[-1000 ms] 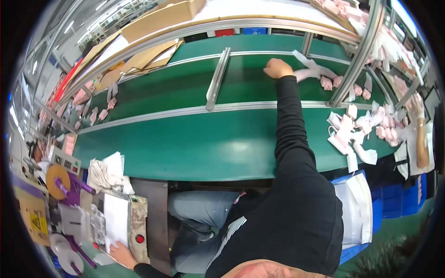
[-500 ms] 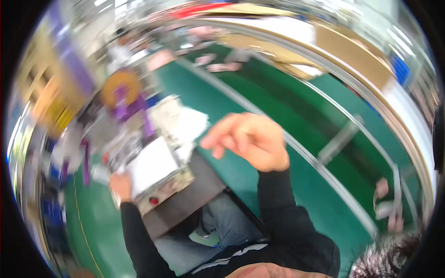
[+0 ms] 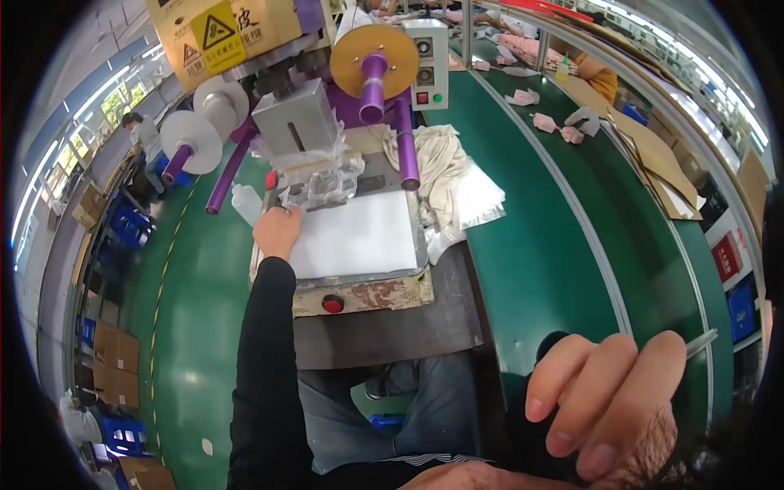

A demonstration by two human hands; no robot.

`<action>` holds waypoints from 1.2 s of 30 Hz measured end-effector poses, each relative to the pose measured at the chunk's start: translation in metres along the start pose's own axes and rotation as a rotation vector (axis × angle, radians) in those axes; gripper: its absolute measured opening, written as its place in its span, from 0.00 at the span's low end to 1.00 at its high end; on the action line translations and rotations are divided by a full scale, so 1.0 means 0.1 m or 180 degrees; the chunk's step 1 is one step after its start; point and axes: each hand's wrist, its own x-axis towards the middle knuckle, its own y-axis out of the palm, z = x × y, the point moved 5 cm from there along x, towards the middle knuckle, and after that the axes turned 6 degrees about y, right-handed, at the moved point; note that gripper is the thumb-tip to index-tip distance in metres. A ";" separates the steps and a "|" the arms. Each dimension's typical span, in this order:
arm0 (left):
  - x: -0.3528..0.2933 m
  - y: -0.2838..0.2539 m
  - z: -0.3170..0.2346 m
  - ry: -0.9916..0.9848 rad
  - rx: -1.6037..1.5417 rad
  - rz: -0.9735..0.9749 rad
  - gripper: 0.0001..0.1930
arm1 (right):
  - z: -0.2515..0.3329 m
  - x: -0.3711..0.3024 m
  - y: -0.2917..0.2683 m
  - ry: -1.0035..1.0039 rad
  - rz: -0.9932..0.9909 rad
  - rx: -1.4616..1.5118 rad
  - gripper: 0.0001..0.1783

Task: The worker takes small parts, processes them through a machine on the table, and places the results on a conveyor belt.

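Observation:
My left hand (image 3: 278, 232) rests at the left edge of a white sheet (image 3: 355, 238) on the bed of a press machine. Its fingers are curled beside a crumpled clear plastic piece (image 3: 322, 184); what they grip, if anything, is hidden. Above the plastic hangs the grey metal press block (image 3: 298, 126). At the lower right, my right hand (image 3: 608, 400) is raised close to the camera, beside some dark hair. Its fingers are loosely bent and a little apart, with nothing visible in them. The bed's front carries a red button (image 3: 332, 304).
Purple rollers (image 3: 407, 151) and an orange disc (image 3: 374, 61) surround the press. Beige cloth (image 3: 437, 163) and clear plastic bags (image 3: 480, 196) lie right of the bed. A white bottle (image 3: 245, 202) stands left. A green conveyor (image 3: 563, 212) bears pink items farther off. Another person (image 3: 145, 143) sits far left.
The view has swung left, bringing the press to the middle. My right hand has come from above the green surface back toward my head. My left hand stays by the press bed.

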 end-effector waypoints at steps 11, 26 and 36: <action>0.00 -0.04 -0.01 0.0057 -0.0177 0.0054 0.23 | -0.33 -0.04 0.01 0.0426 0.0711 0.0356 0.12; -0.02 -0.02 0.00 0.0141 -0.0133 -0.0016 0.21 | -0.59 0.24 0.07 0.1112 0.4038 0.2468 0.12; -0.05 0.03 0.00 0.0150 -0.0196 -0.0086 0.21 | -0.61 0.22 0.11 0.1365 0.4915 0.2599 0.13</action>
